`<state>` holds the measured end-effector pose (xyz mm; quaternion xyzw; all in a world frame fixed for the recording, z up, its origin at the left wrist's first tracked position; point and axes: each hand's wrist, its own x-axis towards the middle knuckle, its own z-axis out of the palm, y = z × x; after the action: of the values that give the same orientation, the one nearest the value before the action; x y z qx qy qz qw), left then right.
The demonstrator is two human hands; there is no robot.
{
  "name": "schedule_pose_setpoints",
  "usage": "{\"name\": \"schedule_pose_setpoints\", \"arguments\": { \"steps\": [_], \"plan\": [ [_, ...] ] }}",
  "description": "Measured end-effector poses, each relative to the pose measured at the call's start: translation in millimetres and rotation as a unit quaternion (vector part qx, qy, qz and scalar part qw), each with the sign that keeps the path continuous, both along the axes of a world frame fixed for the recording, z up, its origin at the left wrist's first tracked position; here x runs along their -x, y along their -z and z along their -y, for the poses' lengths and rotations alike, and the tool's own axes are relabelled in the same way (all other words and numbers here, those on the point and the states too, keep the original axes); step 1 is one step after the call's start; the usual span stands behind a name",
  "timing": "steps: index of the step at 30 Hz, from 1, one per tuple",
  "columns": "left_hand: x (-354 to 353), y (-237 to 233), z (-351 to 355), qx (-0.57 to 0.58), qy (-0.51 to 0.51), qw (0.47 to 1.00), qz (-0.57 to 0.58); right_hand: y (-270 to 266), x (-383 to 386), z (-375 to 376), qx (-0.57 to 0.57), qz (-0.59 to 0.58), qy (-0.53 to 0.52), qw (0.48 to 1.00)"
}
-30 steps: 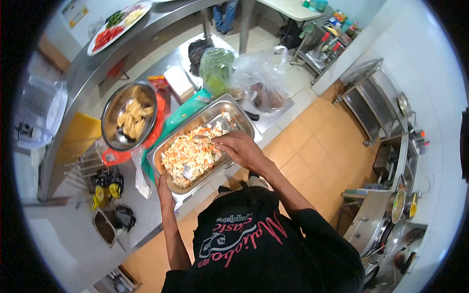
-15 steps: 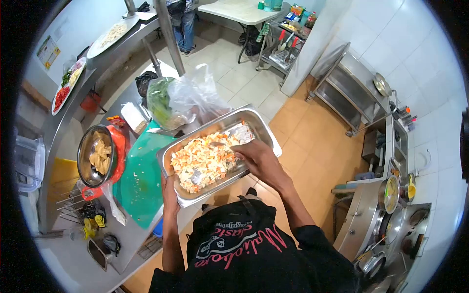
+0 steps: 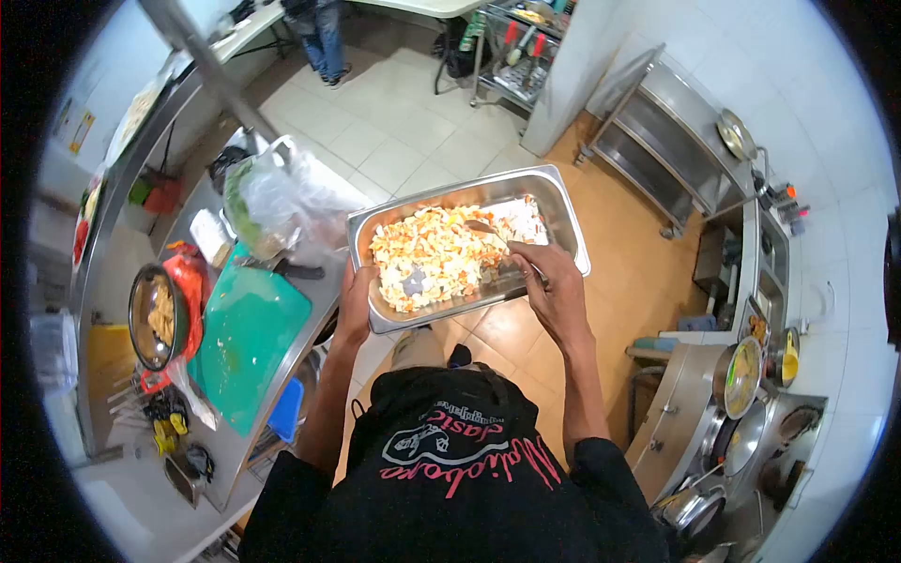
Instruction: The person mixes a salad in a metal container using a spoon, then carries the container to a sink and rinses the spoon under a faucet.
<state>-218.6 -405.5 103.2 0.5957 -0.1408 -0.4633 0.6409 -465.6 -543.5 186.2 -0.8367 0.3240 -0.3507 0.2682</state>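
Observation:
A steel food pan (image 3: 560, 211) is held up in front of my body, over the floor. Chopped white and orange pieces (image 3: 422, 249) fill most of it, thinning out towards the right end. My left hand (image 3: 356, 302) is closed on the pan's left end, thumb over the rim. A metal spoon (image 3: 481, 226) lies among the pieces, its handle running to my right hand (image 3: 556, 289), whose fingers are closed round it near the front rim. Part of the handle is hidden by the fingers.
To the left, the counter carries a green cutting board (image 3: 249, 328), a knife (image 3: 302, 271), a bowl of food (image 3: 160, 319) and plastic bags (image 3: 286, 202). A steel rack (image 3: 648, 141) stands ahead right; pans (image 3: 743, 375) sit by the stove. Another person's legs (image 3: 319, 42) show behind.
The pan has moved right, away from the counter and cutting board, with both my hands still on pan and spoon. My view has shifted too.

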Motion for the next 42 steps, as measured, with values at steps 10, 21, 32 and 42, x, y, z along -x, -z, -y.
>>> {"name": "schedule_pose_setpoints", "arguments": {
  "steps": [10, 21, 32, 42],
  "plan": [
    [28.7, 9.3, 162.9, 0.027, 0.141, 0.989, -0.032, 12.0, 53.9, 92.9, -0.057, -0.002, 0.164, 0.985],
    [86.3, 6.5, 347.6, 0.015, 0.336, 0.942, -0.003, 6.5, 122.2, 166.7, -0.076, 0.027, 0.348, 0.934],
    [253.5, 13.0, 469.3, 0.046, 0.389, 0.920, -0.002, 5.3, 280.1, 252.2, -0.052, 0.035, 0.404, 0.913],
    [399.8, 0.3, 571.8, 0.020, 0.425, 0.905, 0.030, -0.2, 413.9, 335.6, -0.044, 0.040, 0.424, 0.904]
  ]
}}
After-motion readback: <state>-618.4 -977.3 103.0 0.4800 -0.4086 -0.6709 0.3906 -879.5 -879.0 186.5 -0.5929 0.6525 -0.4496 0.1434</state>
